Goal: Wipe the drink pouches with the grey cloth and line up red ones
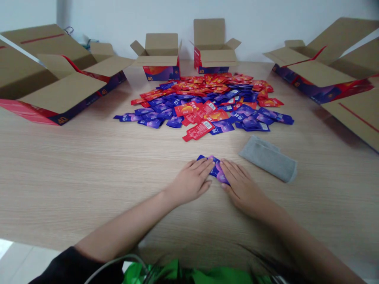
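A purple and blue pouch (219, 172) lies flat on the table in front of me. My left hand (192, 179) rests on its left part with the fingers stretched out. On its right part lies my right hand (241, 183), also flat with straight fingers. Parts of the pouch are hidden beneath the fingertips. Farther back spreads a heap of blue pouches (160, 110) and red pouches (207, 112), some with barcodes showing. Right of my right hand lies a folded grey cloth (269, 158).
Open cardboard boxes surround the heap: large ones at the left (59, 94) and right (322, 77), a small box (161, 59) at the back and another small box (215, 55) beside it. The wooden table (89, 169) ends near me, and a white wall (251, 23) stands behind.
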A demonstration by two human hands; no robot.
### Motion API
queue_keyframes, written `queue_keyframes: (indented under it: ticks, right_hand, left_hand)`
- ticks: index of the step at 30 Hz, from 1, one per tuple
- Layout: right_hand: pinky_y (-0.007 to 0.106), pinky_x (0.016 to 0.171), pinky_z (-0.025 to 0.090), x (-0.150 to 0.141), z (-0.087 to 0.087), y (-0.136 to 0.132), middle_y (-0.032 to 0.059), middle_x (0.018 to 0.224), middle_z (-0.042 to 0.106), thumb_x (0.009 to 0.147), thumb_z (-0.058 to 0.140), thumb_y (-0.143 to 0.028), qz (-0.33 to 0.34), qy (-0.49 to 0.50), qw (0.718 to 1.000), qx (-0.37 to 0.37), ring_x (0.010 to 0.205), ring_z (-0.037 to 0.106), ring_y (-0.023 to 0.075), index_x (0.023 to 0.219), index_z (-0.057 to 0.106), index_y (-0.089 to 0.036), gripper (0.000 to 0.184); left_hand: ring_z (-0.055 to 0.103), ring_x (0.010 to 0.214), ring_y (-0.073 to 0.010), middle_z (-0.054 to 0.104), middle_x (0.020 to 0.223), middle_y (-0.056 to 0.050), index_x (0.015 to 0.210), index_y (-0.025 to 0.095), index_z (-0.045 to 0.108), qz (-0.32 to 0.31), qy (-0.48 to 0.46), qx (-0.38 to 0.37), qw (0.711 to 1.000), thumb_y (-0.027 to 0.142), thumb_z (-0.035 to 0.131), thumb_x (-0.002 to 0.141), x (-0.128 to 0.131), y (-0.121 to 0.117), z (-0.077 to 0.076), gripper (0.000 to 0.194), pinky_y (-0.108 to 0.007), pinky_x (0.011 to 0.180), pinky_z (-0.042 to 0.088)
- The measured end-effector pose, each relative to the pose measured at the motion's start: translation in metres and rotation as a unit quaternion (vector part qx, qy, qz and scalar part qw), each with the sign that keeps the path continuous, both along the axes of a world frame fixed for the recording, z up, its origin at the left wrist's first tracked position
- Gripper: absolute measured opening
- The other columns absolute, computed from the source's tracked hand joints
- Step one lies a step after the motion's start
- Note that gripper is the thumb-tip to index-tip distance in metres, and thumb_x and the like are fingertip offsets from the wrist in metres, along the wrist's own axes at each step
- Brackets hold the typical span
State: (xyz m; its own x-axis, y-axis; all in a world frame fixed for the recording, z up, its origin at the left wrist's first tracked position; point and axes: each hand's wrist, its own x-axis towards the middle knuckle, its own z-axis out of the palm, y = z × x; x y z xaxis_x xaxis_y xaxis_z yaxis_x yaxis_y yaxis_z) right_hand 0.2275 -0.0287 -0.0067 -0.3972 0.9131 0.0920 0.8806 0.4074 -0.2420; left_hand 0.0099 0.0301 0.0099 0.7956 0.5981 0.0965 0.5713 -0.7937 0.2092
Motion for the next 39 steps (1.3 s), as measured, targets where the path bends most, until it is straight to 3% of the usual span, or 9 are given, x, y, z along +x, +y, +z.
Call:
queue_keyframes:
  ticks: [4,7,11,16,22,28,31,35,39]
  right_hand:
    - [0.050,0.114,0.027,0.027,0.019,0.008,0.0125,0.150,0.039,0.097,0.034,-0.031,0.015,0.038,0.999,0.000,0.140,0.031,0.0241,0.146,0.032,-0.017,0.052]
    - [0.052,0.112,0.028,0.058,0.031,0.015,0.0137,0.146,0.043,0.093,0.042,-0.035,-0.077,0.056,0.990,0.106,0.136,0.037,0.0280,0.142,0.038,-0.018,0.052]
    - [0.055,0.101,0.039,0.098,0.015,0.023,0.0198,0.136,0.049,0.089,0.048,-0.037,-0.207,-0.064,0.967,0.132,0.124,0.046,0.0365,0.138,0.044,-0.012,0.055]
    - [0.048,0.088,0.046,0.120,0.014,0.034,0.0241,0.123,0.054,0.089,0.044,-0.022,-0.260,-0.142,0.952,0.079,0.110,0.054,0.0372,0.143,0.040,-0.012,0.056]
    - [0.046,0.088,0.048,0.054,0.056,0.028,0.0207,0.132,0.050,0.089,0.037,-0.017,-0.316,-0.038,0.943,0.094,0.112,0.056,0.0349,0.148,0.032,-0.017,0.060]
    - [0.051,0.114,0.024,-0.054,0.017,0.014,0.0154,0.152,0.035,0.087,0.037,-0.012,-0.068,-0.041,0.994,0.068,0.141,0.027,0.0297,0.140,0.043,-0.009,0.054]
    - [0.048,0.116,0.022,-0.049,0.003,0.019,0.0129,0.151,0.038,0.084,0.036,-0.011,-0.061,-0.026,0.997,0.041,0.141,0.028,0.0260,0.143,0.040,-0.008,0.059]
    - [0.055,0.111,0.028,-0.033,0.001,0.025,0.0192,0.146,0.043,0.086,0.037,-0.014,-0.178,-0.006,0.981,0.074,0.138,0.034,0.0323,0.142,0.040,-0.005,0.056]
    - [0.049,0.115,0.025,-0.049,0.003,0.016,0.0148,0.150,0.039,0.087,0.034,-0.013,-0.055,-0.008,0.997,0.059,0.140,0.029,0.0272,0.141,0.042,-0.007,0.055]
  left_hand:
    - [0.034,0.138,-0.0271,0.034,0.152,-0.012,0.145,0.014,0.036,0.039,0.017,0.021,0.999,0.042,0.041,0.096,-0.001,-0.005,-0.001,0.057,-0.043,0.110,0.028]
    - [0.036,0.135,-0.0326,0.033,0.151,-0.019,0.143,0.004,0.038,0.094,0.041,0.041,0.994,0.042,0.040,0.095,0.006,-0.020,-0.003,0.061,-0.045,0.108,0.030]
    - [0.040,0.129,-0.0369,0.036,0.147,-0.027,0.138,-0.007,0.040,0.153,0.066,0.061,0.984,0.040,0.039,0.094,0.015,-0.036,-0.002,0.063,-0.046,0.102,0.036]
    - [0.048,0.118,-0.0334,0.046,0.140,-0.024,0.135,0.000,0.045,0.117,0.046,0.069,0.990,0.033,0.043,0.092,0.011,-0.038,0.004,0.054,-0.043,0.094,0.043]
    - [0.053,0.107,-0.0308,0.054,0.129,-0.022,0.127,0.000,0.053,0.074,0.067,0.085,0.991,0.027,0.043,0.092,0.010,-0.044,0.007,0.046,-0.039,0.085,0.048]
    - [0.055,0.110,-0.0319,0.061,0.116,-0.021,0.110,0.004,0.064,0.080,0.067,0.062,0.993,0.025,0.049,0.089,0.013,-0.047,0.006,0.034,-0.040,0.088,0.047]
    - [0.050,0.123,-0.0340,0.056,0.128,-0.024,0.119,0.000,0.061,0.081,0.071,0.078,0.991,0.024,0.045,0.090,0.012,-0.048,0.001,0.040,-0.042,0.096,0.044]
    - [0.044,0.130,-0.0350,0.047,0.139,-0.026,0.131,-0.002,0.051,0.088,0.083,0.091,0.988,0.028,0.040,0.092,0.012,-0.050,-0.004,0.051,-0.044,0.100,0.041]
    - [0.052,0.122,-0.0358,0.059,0.125,-0.026,0.119,-0.002,0.061,0.080,0.099,0.059,0.990,0.032,0.047,0.089,0.013,-0.051,-0.003,0.047,-0.045,0.103,0.039]
